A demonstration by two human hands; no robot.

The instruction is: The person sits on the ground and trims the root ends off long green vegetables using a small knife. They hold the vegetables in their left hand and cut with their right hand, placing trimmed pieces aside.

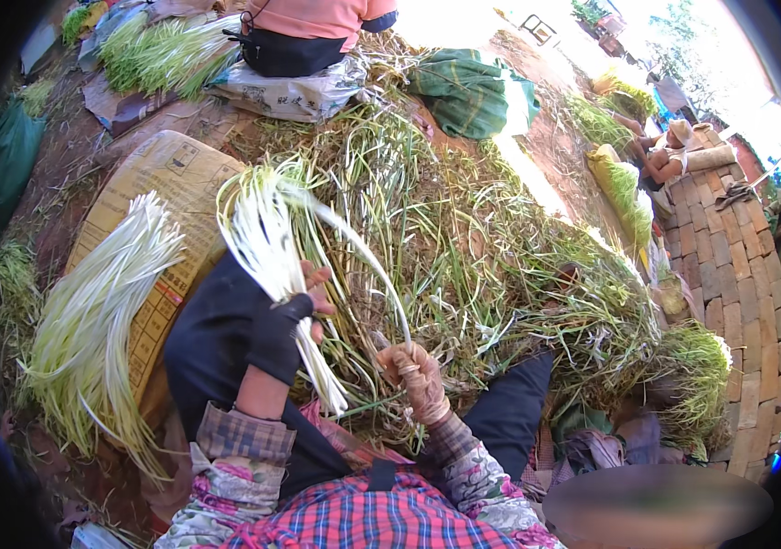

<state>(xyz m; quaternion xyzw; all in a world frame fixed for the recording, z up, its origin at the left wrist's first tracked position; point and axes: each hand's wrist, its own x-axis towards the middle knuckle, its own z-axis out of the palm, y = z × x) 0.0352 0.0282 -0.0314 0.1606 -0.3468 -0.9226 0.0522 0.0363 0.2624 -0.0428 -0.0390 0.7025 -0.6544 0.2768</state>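
My left hand (298, 309), in a black fingerless glove, grips a bundle of long white-stemmed vegetable stalks (263, 240). The pale cut ends point down toward my lap, while the upper part bends over and yellow-green leaves droop beyond it. A thin, pale glove covers my right hand (414, 377), which is closed around the end of one white stalk (380, 267). That stalk arches up and left to the bundle's top. Left of my knee, a larger pile of cleaned white stalks (109, 302) lies on a printed sack (157, 165).
Loose green stalks and trimmings (445, 261) cover the ground before me. A person (315, 34) sits on a white sack (294, 89) ahead, beside a green sack (466, 92). More bundles (692, 384) lie at right near brick paving (740, 274); another person (668, 154) works farther off.
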